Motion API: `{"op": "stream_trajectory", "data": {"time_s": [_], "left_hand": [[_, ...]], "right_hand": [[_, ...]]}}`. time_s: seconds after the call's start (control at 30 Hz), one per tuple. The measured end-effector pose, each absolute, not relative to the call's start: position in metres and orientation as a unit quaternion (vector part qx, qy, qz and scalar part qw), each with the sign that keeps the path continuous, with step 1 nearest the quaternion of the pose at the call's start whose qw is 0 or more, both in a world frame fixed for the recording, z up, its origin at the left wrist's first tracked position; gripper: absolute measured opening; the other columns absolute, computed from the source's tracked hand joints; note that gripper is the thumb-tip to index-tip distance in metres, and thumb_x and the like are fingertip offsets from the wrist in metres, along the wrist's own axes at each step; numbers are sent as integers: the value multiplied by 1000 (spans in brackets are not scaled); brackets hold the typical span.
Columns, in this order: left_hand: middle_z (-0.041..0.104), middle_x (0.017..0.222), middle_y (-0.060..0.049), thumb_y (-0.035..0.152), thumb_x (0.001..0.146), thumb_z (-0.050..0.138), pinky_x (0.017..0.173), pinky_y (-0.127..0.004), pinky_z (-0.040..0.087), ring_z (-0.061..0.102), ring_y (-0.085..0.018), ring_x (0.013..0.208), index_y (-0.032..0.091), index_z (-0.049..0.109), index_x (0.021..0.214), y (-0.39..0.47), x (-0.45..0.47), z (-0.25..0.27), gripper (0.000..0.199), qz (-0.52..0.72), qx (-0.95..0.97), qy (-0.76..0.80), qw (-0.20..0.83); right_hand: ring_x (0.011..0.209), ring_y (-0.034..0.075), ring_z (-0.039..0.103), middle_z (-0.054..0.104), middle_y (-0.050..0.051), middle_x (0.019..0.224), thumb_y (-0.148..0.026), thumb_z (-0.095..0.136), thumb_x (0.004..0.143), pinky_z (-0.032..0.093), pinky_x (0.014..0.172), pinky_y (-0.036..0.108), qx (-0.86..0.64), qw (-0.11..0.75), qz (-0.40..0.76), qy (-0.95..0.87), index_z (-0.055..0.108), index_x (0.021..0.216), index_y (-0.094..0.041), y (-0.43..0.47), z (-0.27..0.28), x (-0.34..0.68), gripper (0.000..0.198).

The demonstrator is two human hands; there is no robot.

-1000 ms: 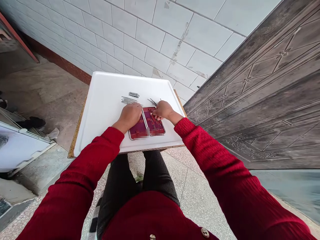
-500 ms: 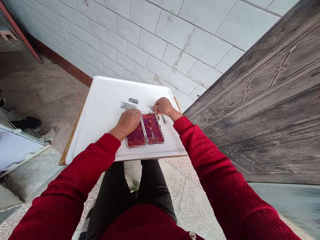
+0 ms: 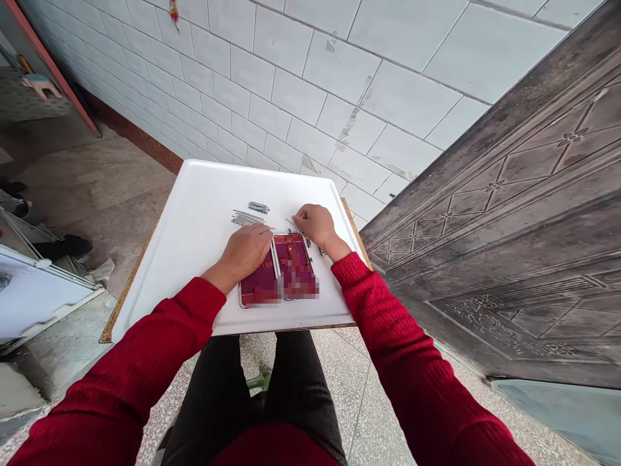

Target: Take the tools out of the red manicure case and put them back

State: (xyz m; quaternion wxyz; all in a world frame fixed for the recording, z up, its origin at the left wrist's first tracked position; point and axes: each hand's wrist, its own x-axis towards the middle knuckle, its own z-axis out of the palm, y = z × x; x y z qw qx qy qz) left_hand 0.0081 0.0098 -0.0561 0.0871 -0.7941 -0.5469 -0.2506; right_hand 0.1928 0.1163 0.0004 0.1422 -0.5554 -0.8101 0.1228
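An open manicure case with a purple-red lining lies on the white tabletop. My left hand is palm down over the upper part of its left half, fingers together and curved at the far edge. Just beyond the case's right half, my right hand is closed in a pinch on a thin metal manicure tool; most of that tool is hidden by the fingers. A slim tool sits in the right half. Nail clippers lie partly hidden under my right wrist.
Several slim metal tools lie in a row beyond my left hand, with a small pile of nail clippers behind them. A white tiled wall stands behind the table, and a carved dark panel is at the right.
My right hand has shifted slightly left, and its wrist now covers more of the nail clippers on the right. My left hand stays on the case. The camera view has tilted a little.
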Motion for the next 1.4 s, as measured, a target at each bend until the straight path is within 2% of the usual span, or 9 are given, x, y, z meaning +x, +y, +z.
{"op": "stream_trajectory", "data": {"time_s": [0.17,0.3,0.43,0.57,1.13,1.27,1.4], "left_hand": [[79,109,-11,17,104,46,97,-44,61,74,-27,109,18,74,97,8,9,-54,28,-255,-791,-549,84],[79,113,-11,17,104,45,96,-44,61,74,-28,110,18,74,99,7,8,-53,29,-249,-792,-551,87],[80,115,-12,17,104,45,96,-45,62,74,-28,110,18,75,101,6,7,-52,30,-250,-792,-551,86],[80,115,-11,18,104,46,96,-44,62,75,-27,110,19,75,100,6,7,-52,30,-253,-789,-552,90],[80,121,-11,22,106,44,103,-46,60,73,-28,120,18,76,107,8,7,-53,32,-248,-786,-561,78],[80,120,-10,21,106,44,101,-45,61,74,-28,118,18,76,106,8,7,-52,32,-247,-786,-561,79],[80,117,-11,20,105,45,98,-45,62,75,-27,112,18,77,104,7,8,-51,32,-252,-786,-559,83]], "right_hand": [[80,18,66,78,3,86,-38,72,94,40,66,28,-538,94,127,-828,77,87,-21,91,-6,197,19],[84,19,68,80,4,90,-33,70,93,40,67,29,-542,85,123,-827,78,87,-21,88,-3,196,15],[78,19,68,79,5,84,-24,66,90,41,64,29,-551,61,153,-818,79,85,-20,88,1,196,14],[81,21,69,79,7,88,-23,67,88,41,63,29,-557,46,126,-820,80,86,-19,86,1,196,14],[85,20,69,80,5,94,-23,63,93,40,66,29,-585,156,104,-789,78,93,-20,115,-9,214,15],[76,17,65,78,2,86,-21,63,94,40,66,28,-550,186,165,-797,76,90,-19,101,-2,214,14],[67,14,59,71,-1,73,-21,69,90,39,64,27,-496,139,269,-814,72,77,-18,74,8,220,13]]}}
